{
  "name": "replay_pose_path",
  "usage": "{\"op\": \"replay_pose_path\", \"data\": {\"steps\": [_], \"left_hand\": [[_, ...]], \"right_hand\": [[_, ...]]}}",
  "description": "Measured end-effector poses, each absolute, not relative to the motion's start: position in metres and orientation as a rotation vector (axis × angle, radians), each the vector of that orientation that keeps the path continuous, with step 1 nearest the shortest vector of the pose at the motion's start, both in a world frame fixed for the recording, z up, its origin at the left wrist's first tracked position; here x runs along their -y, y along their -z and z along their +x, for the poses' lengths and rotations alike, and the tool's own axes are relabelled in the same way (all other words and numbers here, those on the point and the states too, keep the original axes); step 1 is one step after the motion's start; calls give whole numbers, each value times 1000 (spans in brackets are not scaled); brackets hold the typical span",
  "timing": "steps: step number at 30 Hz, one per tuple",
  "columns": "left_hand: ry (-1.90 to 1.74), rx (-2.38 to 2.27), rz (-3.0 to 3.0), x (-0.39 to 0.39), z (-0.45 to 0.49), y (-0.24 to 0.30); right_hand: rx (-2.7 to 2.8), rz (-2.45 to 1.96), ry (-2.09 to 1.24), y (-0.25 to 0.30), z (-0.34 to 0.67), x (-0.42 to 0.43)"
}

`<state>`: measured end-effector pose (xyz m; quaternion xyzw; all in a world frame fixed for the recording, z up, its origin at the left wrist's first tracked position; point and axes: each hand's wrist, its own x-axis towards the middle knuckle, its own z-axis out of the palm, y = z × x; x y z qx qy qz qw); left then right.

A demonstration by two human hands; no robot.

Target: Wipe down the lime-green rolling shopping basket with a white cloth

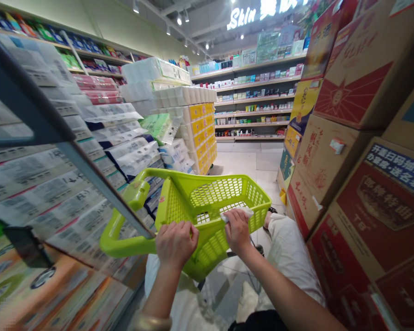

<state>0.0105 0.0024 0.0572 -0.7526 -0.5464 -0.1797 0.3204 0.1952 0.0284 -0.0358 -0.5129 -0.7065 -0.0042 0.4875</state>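
A lime-green plastic shopping basket rests tilted on my lap in the middle of a store aisle. My left hand is closed over the basket's near rim. My right hand presses a white cloth against the inside of the basket's perforated wall, fingers curled on the cloth. The basket's thick green handle sticks out to the left. My legs in light trousers show below the basket.
Shelves of packaged tissue and paper rolls line the left side. Stacked cardboard cartons rise close on the right. A pallet of yellow boxes stands ahead, with tiled floor and product shelves beyond.
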Motion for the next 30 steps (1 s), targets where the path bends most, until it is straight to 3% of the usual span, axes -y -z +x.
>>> {"op": "replay_pose_path", "data": {"steps": [5, 10, 18, 30], "left_hand": [[461, 1458, -1994, -2, 11, -59], [464, 1472, -2023, 0, 9, -60], [495, 1437, -1987, -1, 10, -57], [466, 1439, -1998, 0, 3, -54]], "right_hand": [[1884, -1110, -109, 14, 151, -21], [1989, -1077, -43, 15, 172, -28], [1829, -1238, -16, 26, 203, -33], [1727, -1014, -57, 21, 188, -35]]}}
